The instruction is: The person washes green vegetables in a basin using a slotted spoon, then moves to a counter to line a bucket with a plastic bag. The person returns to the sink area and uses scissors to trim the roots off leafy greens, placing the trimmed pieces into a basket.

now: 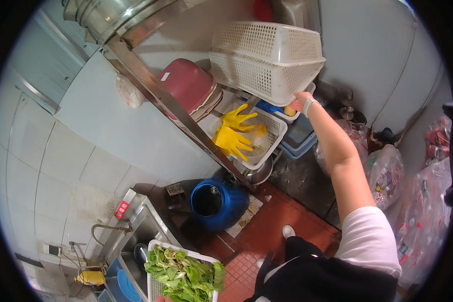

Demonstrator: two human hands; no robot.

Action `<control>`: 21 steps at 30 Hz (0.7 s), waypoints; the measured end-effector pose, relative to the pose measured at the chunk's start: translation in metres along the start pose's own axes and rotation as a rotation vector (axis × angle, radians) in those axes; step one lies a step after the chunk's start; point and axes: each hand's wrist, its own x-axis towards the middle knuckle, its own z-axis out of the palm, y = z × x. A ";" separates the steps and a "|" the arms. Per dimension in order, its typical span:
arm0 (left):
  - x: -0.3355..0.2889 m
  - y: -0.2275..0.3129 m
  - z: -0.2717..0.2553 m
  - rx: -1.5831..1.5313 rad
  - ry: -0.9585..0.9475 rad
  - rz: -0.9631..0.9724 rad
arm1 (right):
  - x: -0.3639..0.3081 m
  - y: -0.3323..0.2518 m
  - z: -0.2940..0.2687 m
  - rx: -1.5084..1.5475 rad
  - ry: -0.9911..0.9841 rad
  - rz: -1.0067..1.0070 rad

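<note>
My right hand (300, 102) reaches out at the end of a stretched arm, its fingers closed on the lower corner of a white perforated plastic basket (267, 80). That basket is tilted on a rack, with another white basket (292, 43) nested against it. At the lower edge, a white basket (155, 289) carries a heap of leafy green vegetables (186, 274). Only a bit of my left hand (160, 299) shows, at this basket's rim; its other fingers are hidden. Yellow rubber gloves (234, 133) lie in a shallow white basket (277, 128) below my right hand.
Dark red basins (186, 85) are stacked behind the metal rack post (173, 116). A blue barrel (226, 204) stands on the red floor near the steel sink (153, 219). Clear bags of bottles and cans (387, 173) line the right side. A blue-grey bin (302, 136) sits beneath the rack.
</note>
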 end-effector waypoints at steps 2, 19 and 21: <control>-0.007 0.013 0.003 0.015 -0.034 -0.002 | 0.006 -0.006 -0.001 -0.113 -0.056 -0.064; -0.016 0.163 0.133 -0.344 -0.286 0.231 | 0.012 -0.020 -0.034 -0.204 -0.149 0.041; -0.011 0.192 0.165 -0.438 -0.420 0.257 | 0.010 -0.016 -0.037 -0.180 -0.190 0.050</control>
